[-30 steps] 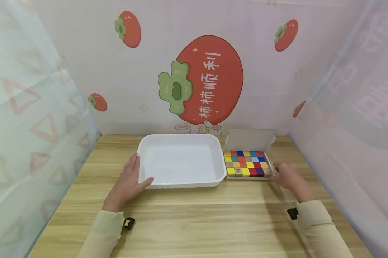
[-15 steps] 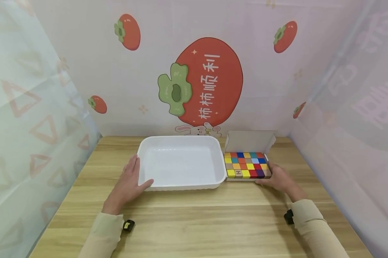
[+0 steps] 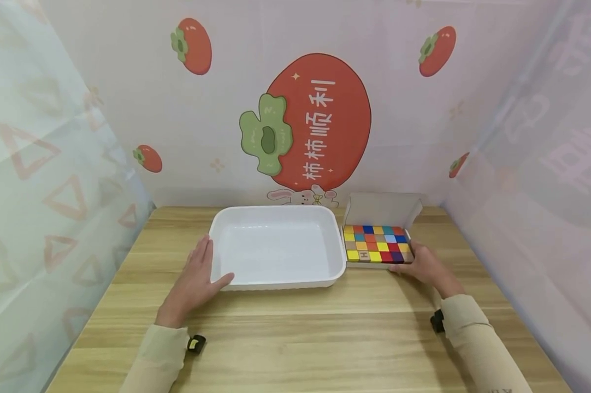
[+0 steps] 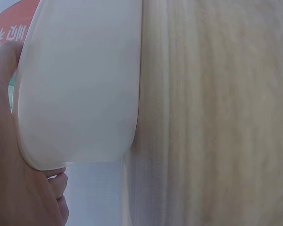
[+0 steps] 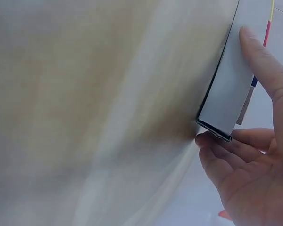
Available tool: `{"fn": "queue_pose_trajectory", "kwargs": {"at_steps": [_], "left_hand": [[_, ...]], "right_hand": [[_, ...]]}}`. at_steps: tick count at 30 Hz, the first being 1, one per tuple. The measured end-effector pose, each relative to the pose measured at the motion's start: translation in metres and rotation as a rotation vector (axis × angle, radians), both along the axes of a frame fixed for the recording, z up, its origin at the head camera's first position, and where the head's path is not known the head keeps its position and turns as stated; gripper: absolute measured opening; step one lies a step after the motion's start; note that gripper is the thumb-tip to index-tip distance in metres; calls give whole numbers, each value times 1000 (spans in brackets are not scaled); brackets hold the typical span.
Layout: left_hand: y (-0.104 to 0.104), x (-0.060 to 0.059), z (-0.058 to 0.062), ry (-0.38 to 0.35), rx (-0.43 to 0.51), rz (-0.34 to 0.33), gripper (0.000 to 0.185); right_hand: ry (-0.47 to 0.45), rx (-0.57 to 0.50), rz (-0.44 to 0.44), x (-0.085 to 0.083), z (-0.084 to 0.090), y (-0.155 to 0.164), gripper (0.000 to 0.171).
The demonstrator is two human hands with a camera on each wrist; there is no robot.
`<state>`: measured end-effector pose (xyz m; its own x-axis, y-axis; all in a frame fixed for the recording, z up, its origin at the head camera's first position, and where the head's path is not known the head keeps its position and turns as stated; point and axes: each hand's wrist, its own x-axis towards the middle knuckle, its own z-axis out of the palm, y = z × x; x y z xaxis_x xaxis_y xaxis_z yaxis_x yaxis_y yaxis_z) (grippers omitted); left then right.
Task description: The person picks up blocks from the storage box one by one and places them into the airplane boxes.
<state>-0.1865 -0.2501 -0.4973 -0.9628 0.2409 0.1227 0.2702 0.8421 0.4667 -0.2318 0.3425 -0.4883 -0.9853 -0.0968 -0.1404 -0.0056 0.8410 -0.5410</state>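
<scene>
box [image 3: 380, 244] of glossy cubes shifted back | right hand [image 3: 423, 266] fingers pinching its cardboard corner

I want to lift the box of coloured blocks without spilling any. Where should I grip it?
Grip the box of coloured blocks by its low side walls, coming from the near right corner where the right hand already holds it. The lid flap stands open at the back and the white tray crowds the left.

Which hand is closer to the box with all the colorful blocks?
The right hand. It holds the near right corner of the box of blocks. The left hand is on the far side of the white tray, touching its left corner.
</scene>
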Motion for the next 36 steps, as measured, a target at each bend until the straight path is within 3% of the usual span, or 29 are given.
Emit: {"fn": "queue_pose_trajectory", "kwargs": {"at_steps": [11,19,29,36], "left_hand": [[-1,3,1,-9,-9,14,113],[0,3,-1,-5,-26,19,113],[3,4,-3,0,-25,10,113],[-2,1,-2,28,-72,15,111]], "right_hand": [[-22,67,-8,-31,3,9,120],[-43,67,-12,-52,8,14,108],[-68,107,-74,-59,8,11,95],[-20,167,-76,-62,4,-4,93]]}}
